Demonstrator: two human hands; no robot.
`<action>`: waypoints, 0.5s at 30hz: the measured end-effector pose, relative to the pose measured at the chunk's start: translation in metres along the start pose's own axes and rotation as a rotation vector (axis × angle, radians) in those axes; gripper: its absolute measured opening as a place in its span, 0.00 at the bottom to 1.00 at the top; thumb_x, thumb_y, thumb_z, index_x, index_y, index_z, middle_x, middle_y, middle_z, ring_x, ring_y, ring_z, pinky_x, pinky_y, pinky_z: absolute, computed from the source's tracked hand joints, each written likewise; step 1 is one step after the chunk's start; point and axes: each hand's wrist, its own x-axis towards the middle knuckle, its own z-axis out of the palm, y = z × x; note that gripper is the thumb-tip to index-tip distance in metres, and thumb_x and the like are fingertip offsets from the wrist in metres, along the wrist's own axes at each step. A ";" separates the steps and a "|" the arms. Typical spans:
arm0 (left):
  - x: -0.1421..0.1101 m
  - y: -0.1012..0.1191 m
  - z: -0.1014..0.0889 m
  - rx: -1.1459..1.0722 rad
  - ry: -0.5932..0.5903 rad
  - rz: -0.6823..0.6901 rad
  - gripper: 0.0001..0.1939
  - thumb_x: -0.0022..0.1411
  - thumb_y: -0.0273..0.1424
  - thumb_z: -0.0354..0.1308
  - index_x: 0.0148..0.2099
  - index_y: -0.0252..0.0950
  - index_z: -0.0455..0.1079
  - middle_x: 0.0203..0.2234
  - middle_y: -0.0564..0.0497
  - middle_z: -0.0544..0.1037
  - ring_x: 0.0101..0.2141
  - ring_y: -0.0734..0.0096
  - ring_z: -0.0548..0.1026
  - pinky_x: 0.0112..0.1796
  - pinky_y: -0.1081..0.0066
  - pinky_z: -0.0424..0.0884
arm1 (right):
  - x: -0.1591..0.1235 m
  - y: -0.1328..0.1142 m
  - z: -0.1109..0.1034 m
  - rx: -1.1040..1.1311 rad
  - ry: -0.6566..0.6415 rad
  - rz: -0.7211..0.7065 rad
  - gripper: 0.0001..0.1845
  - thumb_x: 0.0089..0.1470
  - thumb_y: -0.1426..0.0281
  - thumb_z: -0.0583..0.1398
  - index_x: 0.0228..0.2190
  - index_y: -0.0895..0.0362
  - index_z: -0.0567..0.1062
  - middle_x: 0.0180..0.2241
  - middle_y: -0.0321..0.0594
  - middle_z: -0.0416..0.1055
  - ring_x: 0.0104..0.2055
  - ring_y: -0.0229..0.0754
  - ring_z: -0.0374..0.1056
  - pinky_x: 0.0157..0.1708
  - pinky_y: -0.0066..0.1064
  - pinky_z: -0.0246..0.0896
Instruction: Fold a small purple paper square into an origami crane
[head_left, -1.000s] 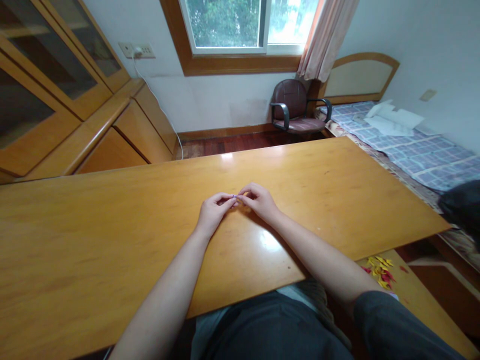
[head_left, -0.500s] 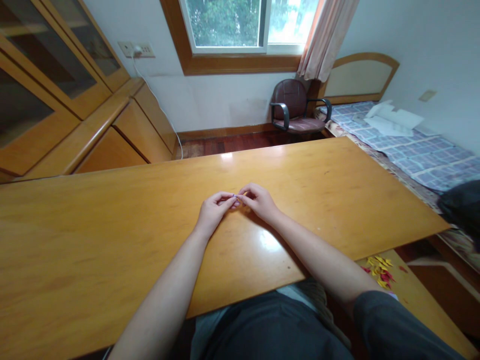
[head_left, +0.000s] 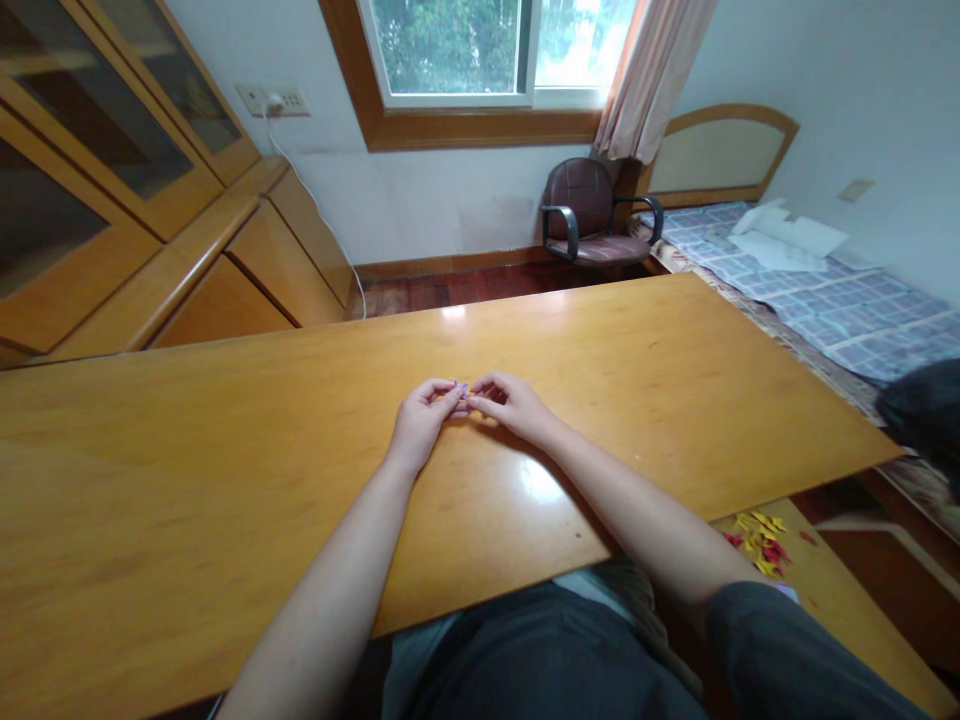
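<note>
my left hand (head_left: 421,418) pinches a purple bit (head_left: 463,390) between thumb and fingertips, out over the desk (head_left: 225,480); something so small likely needs a tip grip. my right hand (head_left: 517,408) is curled just beside it, thumb and fingers bent inward, but i can't tell if they grip it too. the desk's far edge lies beyond my fingers, its near edge at my lap; wood runs out to either side, so my elbows have room. red and yellow scraps (head_left: 775,552) lie on a lower board (head_left: 847,590) by my right arm.

There is no text, label, brand, number or sign which can be read. Also on the white rectangular wall-socket plate (head_left: 293,101), I am not able to read any marking.
</note>
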 end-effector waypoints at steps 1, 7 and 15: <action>0.001 -0.001 -0.001 -0.014 0.005 0.005 0.19 0.48 0.40 0.72 0.35 0.34 0.72 0.30 0.52 0.79 0.27 0.72 0.79 0.33 0.72 0.78 | 0.000 0.000 0.000 -0.016 -0.021 0.000 0.15 0.54 0.60 0.65 0.36 0.59 0.77 0.30 0.37 0.75 0.29 0.36 0.67 0.30 0.26 0.61; 0.001 0.001 0.000 -0.002 -0.014 0.014 0.17 0.50 0.40 0.70 0.35 0.35 0.70 0.30 0.52 0.77 0.32 0.69 0.79 0.28 0.74 0.76 | 0.000 0.003 -0.002 -0.043 -0.024 -0.030 0.13 0.57 0.61 0.62 0.34 0.60 0.78 0.29 0.38 0.75 0.28 0.36 0.67 0.29 0.26 0.60; -0.001 0.002 0.000 0.043 -0.026 0.045 0.14 0.50 0.38 0.68 0.34 0.35 0.71 0.26 0.54 0.75 0.27 0.75 0.74 0.29 0.76 0.70 | -0.001 0.004 -0.003 0.017 0.032 -0.056 0.15 0.58 0.58 0.61 0.31 0.58 0.76 0.27 0.37 0.73 0.27 0.36 0.66 0.29 0.27 0.61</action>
